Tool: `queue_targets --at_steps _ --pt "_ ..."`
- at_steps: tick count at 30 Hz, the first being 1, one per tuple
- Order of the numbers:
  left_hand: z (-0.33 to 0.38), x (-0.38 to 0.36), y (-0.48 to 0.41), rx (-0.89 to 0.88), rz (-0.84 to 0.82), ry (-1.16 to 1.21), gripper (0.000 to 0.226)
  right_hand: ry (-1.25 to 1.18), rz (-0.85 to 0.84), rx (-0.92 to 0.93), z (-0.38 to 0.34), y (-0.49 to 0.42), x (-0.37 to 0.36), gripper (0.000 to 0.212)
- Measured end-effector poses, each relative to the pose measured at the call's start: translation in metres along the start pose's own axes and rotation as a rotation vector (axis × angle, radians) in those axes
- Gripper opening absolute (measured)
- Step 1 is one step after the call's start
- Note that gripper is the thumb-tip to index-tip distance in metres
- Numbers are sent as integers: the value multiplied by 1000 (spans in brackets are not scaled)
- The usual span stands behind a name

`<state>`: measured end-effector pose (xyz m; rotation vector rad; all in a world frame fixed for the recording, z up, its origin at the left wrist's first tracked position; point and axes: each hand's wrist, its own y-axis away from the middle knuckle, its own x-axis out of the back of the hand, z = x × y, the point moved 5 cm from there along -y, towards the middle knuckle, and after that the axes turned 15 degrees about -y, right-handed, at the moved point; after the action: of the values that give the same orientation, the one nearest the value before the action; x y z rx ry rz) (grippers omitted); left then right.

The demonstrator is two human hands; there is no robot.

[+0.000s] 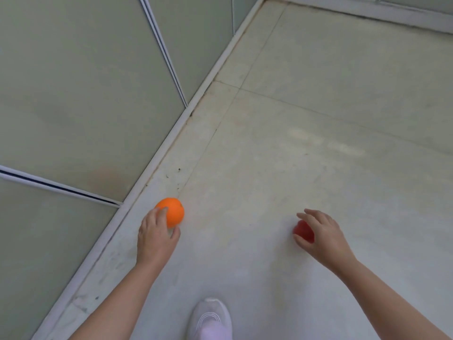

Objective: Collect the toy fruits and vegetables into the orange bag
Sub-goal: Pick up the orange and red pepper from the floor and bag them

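Left hand [157, 238]: lower left of centre, fingers curled onto the near side of the toy orange [172, 212], thumb below it; touching it, grip not closed around.
Right hand [320, 233]: lower right of centre, fingers spread and cupped over the red toy fruit [304, 231], thumb under its near edge; full closure cannot be told.
Toy orange: on the floor [282, 155], just beside the white floor rail [157, 165].
Red toy fruit: on the floor, well apart from the orange, partly hidden.
Surroundings: 1 white shoe [210, 320] at bottom centre; grey-green glass panels [81, 94] fill the left.
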<state>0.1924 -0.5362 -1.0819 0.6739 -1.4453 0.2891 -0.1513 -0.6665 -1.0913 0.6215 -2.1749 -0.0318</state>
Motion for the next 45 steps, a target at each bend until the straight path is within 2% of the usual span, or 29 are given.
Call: queue_targets --at_steps 5,8,15,22,27,39,45 --pt "-2 -13 -17 64 14 25 55 -71 30 -79 19 3 0 51" --pt "2 -20 -25 38 10 12 58 -108 28 -93 22 4 -6 50" --pt "5 -24 -31 60 -2 2 61 -89 -1 -54 19 7 -20 46" --pt "-1 -28 -32 82 -38 36 63 -97 -35 -70 24 13 -23 51" --pt "-2 -30 -31 136 -56 132 69 -88 -83 -45 27 16 -23 54" --pt "14 -23 15 176 -24 399 65 -150 -111 -29 30 21 -18 54" --pt "23 18 59 234 32 654 58 -379 9 -4 -6 17 20 48"
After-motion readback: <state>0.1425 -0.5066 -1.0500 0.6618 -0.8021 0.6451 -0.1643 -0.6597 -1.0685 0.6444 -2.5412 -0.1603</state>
